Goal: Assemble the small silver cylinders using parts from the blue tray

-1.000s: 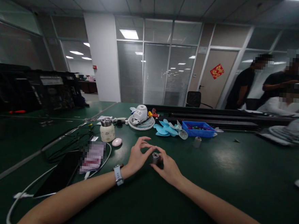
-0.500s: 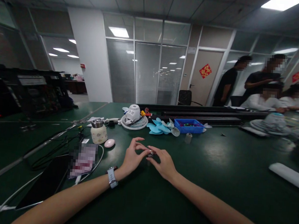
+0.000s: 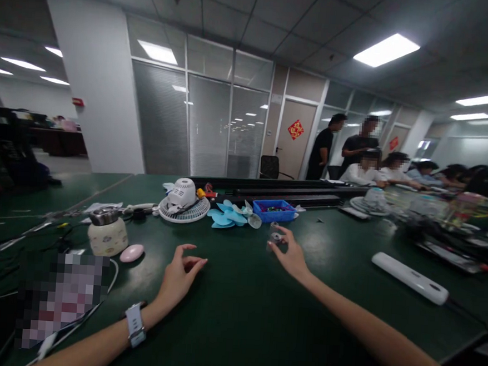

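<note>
My right hand [image 3: 292,255] is stretched forward, thumb and index finger pinching a small round metallic part [image 3: 277,238]. Just behind these fingers stands a small grey cylinder [image 3: 274,226], mostly hidden by them; whether the part touches it I cannot tell. Further left, my left hand [image 3: 179,276] hovers low over the dark green table [image 3: 227,310] with nothing in it, thumb and fingers curved and apart. A grey watch is on the left wrist. Past the hands lie light-blue fan blades [image 3: 229,215] and a blue tray [image 3: 274,212] of small parts.
A white fan head and grille [image 3: 184,208] sit at the back. On the left are a cream flask [image 3: 107,236], a pink oval object [image 3: 132,253] and cables. A white power strip [image 3: 410,278] lies at right. Several people [image 3: 361,149] are beyond the table.
My hands have parted. The right one has carried the small round part forward and right to the grey cylinder; the left has let go and drawn back left. The view has turned right.
</note>
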{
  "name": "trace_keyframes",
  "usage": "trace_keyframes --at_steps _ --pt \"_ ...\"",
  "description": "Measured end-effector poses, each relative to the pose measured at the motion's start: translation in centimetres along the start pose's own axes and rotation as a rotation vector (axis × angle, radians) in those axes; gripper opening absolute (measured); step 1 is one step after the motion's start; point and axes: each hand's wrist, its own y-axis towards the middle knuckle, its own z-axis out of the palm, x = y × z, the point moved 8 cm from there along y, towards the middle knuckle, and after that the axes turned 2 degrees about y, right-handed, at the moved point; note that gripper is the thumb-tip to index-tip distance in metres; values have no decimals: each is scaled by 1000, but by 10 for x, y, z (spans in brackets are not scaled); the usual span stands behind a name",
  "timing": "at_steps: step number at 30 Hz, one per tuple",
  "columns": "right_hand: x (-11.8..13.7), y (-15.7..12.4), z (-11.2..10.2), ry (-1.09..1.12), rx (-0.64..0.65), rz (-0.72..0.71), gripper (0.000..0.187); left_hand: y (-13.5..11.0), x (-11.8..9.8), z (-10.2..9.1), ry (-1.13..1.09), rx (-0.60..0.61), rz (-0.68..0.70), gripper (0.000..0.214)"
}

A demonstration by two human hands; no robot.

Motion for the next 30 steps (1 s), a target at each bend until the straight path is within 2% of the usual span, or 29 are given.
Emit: trace_keyframes --at_steps 2,4,8,12,15,17,18,19,21,22,24,27,30 --pt "-42 19 -35 -143 -108 79 53 1 0 1 -17 2 13 49" --pt "-75 35 -52 -230 -117 123 53 2 2 1 -29 2 13 50" --pt "-113 49 -47 -274 -54 125 53 4 7 3 -10 11 13 52" --pt "-120 48 -34 -294 -42 108 51 5 9 4 -11 33 30 54" --pt "-90 38 -40 -418 -161 27 55 5 6 5 -26 35 33 55" --pt "-47 25 -38 -489 -227 -119 54 4 1 7 -58 48 30 56" --pt "-20 17 -32 -494 -209 -211 50 2 -2 8 -81 61 28 56" --pt "6 8 -21 -473 -139 -302 45 1 -5 11 -106 80 26 58" --pt "58 -13 13 -381 108 -473 36 -3 -11 16 -161 135 19 60" --pt "81 -24 30 -326 234 -542 37 -5 -13 20 -194 170 12 60" --pt "117 -44 60 -226 404 -643 38 -9 -15 26 -266 233 -4 61" --pt "139 -56 89 -119 472 -662 37 -12 -14 32 -342 288 -43 62" --pt "135 -51 103 -49 451 -603 25 -11 -10 33 -381 289 -107 69"
